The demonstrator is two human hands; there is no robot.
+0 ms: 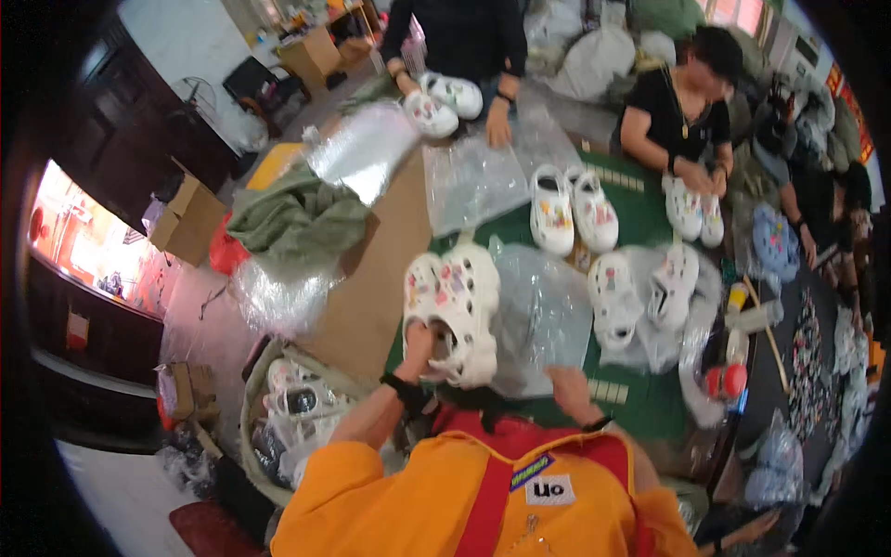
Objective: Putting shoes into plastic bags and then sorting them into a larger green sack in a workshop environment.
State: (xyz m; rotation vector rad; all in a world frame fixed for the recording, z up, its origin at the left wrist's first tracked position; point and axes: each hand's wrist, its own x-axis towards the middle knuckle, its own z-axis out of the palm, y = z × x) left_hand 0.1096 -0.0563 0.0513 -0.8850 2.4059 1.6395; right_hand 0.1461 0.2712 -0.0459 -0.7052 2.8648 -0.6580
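Note:
My left hand [422,349] grips a pair of white clogs [475,306] by the heel openings, its fingers partly inside one. Colourful charms dot the tops of the clogs, which stand tilted together over the table's near left part. Just right of them a clear plastic bag [546,311] lies flat on the green table top [640,395]. At the bag's near right corner is my right hand [574,395], its fingertips drawn together on the plastic edge. Another pair of white clogs [614,297] rests on plastic to the right.
Across the table, one person's hands are at white clogs [432,113] and a plastic bag [475,181]; another person handles white clogs [685,209]. More white clogs [554,218] stand between. Green cloth [297,218] lies left. Below it, a sack [251,408] holds clogs. A red-lidded jar [727,381] stands right.

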